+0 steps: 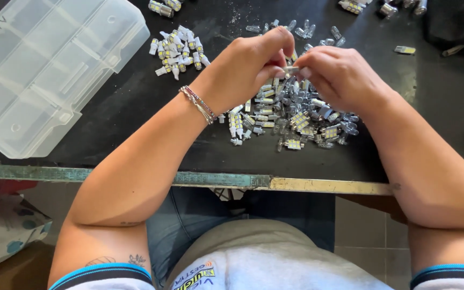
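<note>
Nearest is the worn metal edge [323, 186] of the black desk [135, 102]. Just beyond it lies one big heap of small bulbs [291, 115], too many and too tangled to count, white-based ones on its left side and silvery ones on its right.

Above that heap two hands meet. The left hand [248, 67], with a beaded bracelet [200, 103] at the wrist, and the right hand [339, 75] each pinch one end of a single small bulb [291, 70]; both grips are closed on it, fingertips almost touching, and it hangs just over the heap.

Left of the hands sits one clear plastic box [44, 70] with many compartments, its lid open. Between it and the hands is a second, smaller cluster of white bulbs [178, 51]. Farther back lie a loose scatter of clear bulbs [302, 29], one yellow piece [405, 50] alone at right, and two more clusters cut off by the top edge.
</note>
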